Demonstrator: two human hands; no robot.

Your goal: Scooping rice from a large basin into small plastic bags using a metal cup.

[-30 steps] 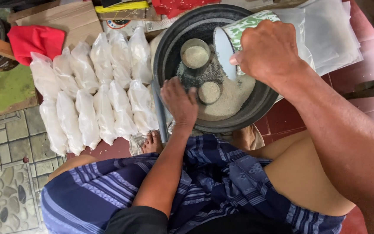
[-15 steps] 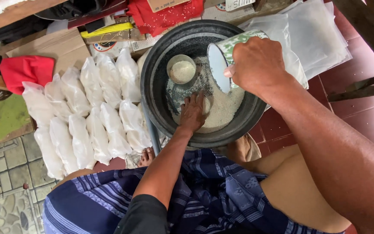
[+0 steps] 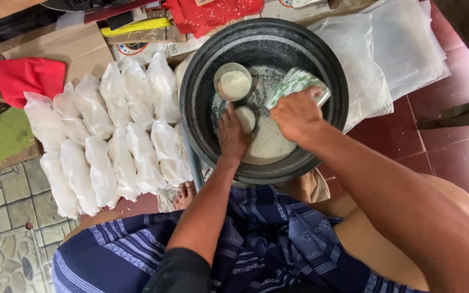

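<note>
A: State what has changed since half a second ago.

B: The right hand has lowered the green-patterned can from the rim into the black basin. The can was raised with its open mouth facing the camera; it now lies tilted low over the white grains, its side facing up. The left hand remains at the basin's middle, beside the small round tin.

A: Grip state, each hand?

B: Right hand: fingers closed around the can, holding it firmly. Left hand: palm down on the grains, fingertips touching the small round tin; whether the fingers close on it cannot be told.

A: Containers and contents?

B: The basin holds a shallow heap of white grains on its near side, with bare dark bottom showing farther back. A metal cup, filled with the same grains, stands upright at the basin's far left. The small round tin is also filled. Left of the basin, filled clear bags of white grains lie in two rows on the floor. Empty clear bags are stacked to the basin's right.
</note>
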